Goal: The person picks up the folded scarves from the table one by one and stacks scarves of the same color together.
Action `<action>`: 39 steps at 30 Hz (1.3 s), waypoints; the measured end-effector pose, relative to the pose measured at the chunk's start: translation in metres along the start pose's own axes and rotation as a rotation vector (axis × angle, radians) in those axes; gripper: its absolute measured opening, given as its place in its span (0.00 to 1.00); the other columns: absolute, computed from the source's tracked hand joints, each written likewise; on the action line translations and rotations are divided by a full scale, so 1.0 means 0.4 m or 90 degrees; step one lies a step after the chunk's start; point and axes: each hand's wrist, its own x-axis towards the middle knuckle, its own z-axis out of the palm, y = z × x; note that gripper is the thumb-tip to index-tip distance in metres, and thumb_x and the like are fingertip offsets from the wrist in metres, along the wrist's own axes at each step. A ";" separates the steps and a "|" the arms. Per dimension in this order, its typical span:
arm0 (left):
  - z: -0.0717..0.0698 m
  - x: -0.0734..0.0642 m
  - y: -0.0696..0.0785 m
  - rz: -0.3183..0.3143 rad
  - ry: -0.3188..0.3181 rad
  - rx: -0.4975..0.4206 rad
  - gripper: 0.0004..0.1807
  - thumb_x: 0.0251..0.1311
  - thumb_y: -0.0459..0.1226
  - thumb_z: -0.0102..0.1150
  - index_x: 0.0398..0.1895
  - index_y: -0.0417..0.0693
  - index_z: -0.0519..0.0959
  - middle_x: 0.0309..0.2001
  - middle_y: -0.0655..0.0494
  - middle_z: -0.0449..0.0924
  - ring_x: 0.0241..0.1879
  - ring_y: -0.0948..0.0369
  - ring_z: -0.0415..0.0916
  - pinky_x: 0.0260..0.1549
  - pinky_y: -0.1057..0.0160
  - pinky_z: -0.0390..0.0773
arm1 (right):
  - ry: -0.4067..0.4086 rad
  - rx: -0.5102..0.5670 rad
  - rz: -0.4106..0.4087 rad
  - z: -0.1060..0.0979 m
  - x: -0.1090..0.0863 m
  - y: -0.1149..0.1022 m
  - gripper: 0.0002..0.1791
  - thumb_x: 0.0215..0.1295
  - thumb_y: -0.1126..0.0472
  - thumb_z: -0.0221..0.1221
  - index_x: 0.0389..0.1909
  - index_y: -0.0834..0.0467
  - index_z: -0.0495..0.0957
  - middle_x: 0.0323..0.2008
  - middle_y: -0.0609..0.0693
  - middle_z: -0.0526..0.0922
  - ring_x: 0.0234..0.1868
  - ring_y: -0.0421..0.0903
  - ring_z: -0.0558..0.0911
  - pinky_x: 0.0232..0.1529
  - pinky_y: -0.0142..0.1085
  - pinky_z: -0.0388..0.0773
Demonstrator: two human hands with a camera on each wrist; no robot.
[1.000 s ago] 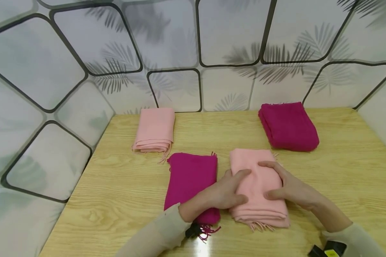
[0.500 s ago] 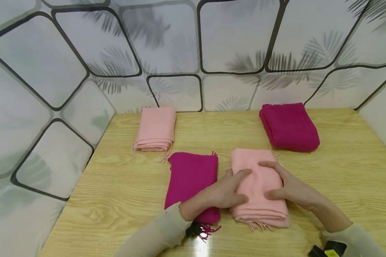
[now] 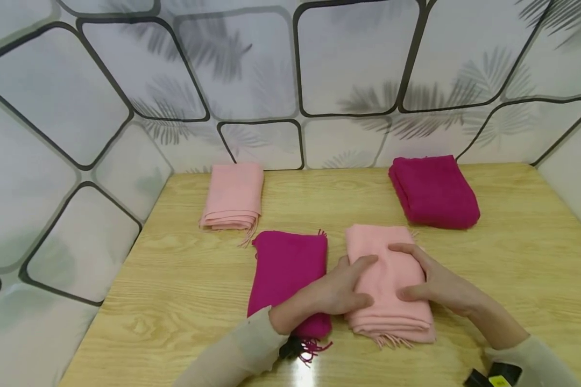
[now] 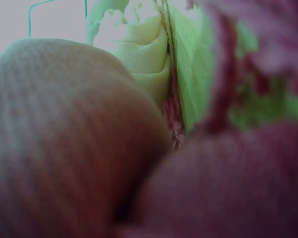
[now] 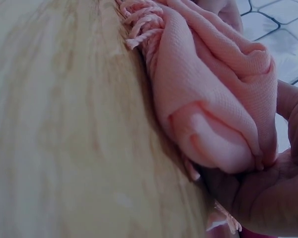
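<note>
A folded pink scarf with fringe along its near edge lies on the wooden table. From its left side my left hand grips it, thumb on top. My right hand holds the opposite side the same way. In the right wrist view the scarf's rolled end sits between the thumb and the fingers, which reach in under it. A folded magenta scarf lies just left, partly covered by my left forearm. Knuckles and blurred magenta cloth fill most of the left wrist view.
Another folded pink scarf lies at the back left, fringe facing me. At the back right is a second folded magenta scarf. A patterned wall borders the table's far and left edges.
</note>
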 end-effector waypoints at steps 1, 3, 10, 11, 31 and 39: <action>0.001 0.000 -0.001 0.001 0.000 -0.001 0.40 0.62 0.38 0.64 0.76 0.54 0.58 0.63 0.36 0.64 0.56 0.58 0.67 0.50 0.67 0.72 | 0.000 0.000 0.001 0.000 -0.001 0.001 0.44 0.58 0.62 0.68 0.72 0.51 0.55 0.66 0.63 0.55 0.58 0.52 0.65 0.50 0.32 0.71; 0.003 0.000 -0.002 0.001 0.001 -0.002 0.40 0.62 0.38 0.64 0.76 0.54 0.58 0.63 0.36 0.64 0.55 0.58 0.67 0.50 0.67 0.72 | 0.002 0.002 0.001 0.001 -0.002 0.003 0.44 0.58 0.62 0.68 0.72 0.50 0.55 0.66 0.63 0.55 0.57 0.51 0.66 0.50 0.32 0.72; 0.010 0.000 -0.010 0.001 0.016 0.013 0.40 0.61 0.38 0.66 0.76 0.55 0.59 0.64 0.35 0.64 0.57 0.57 0.67 0.51 0.65 0.72 | 0.000 -0.006 0.000 0.005 0.001 0.009 0.44 0.58 0.62 0.68 0.72 0.50 0.55 0.66 0.63 0.56 0.57 0.51 0.67 0.49 0.32 0.73; 0.011 0.001 -0.010 0.002 0.015 0.014 0.40 0.61 0.38 0.66 0.76 0.55 0.59 0.64 0.35 0.64 0.57 0.57 0.67 0.51 0.65 0.72 | 0.000 -0.007 0.000 0.004 -0.001 0.009 0.44 0.58 0.62 0.68 0.72 0.50 0.55 0.66 0.64 0.56 0.57 0.51 0.67 0.49 0.32 0.73; 0.018 -0.004 -0.010 -0.013 0.012 -0.009 0.40 0.61 0.37 0.66 0.76 0.56 0.60 0.63 0.36 0.64 0.55 0.58 0.68 0.49 0.65 0.73 | -0.015 -0.002 -0.003 0.005 -0.004 0.014 0.43 0.59 0.62 0.68 0.72 0.49 0.55 0.64 0.64 0.58 0.56 0.50 0.69 0.50 0.32 0.73; 0.003 0.008 -0.004 -0.009 0.014 -0.001 0.41 0.61 0.38 0.66 0.76 0.56 0.59 0.63 0.36 0.65 0.53 0.58 0.69 0.48 0.66 0.73 | -0.009 -0.035 -0.011 -0.014 0.004 0.002 0.43 0.58 0.60 0.69 0.72 0.47 0.56 0.64 0.63 0.59 0.56 0.52 0.68 0.49 0.33 0.72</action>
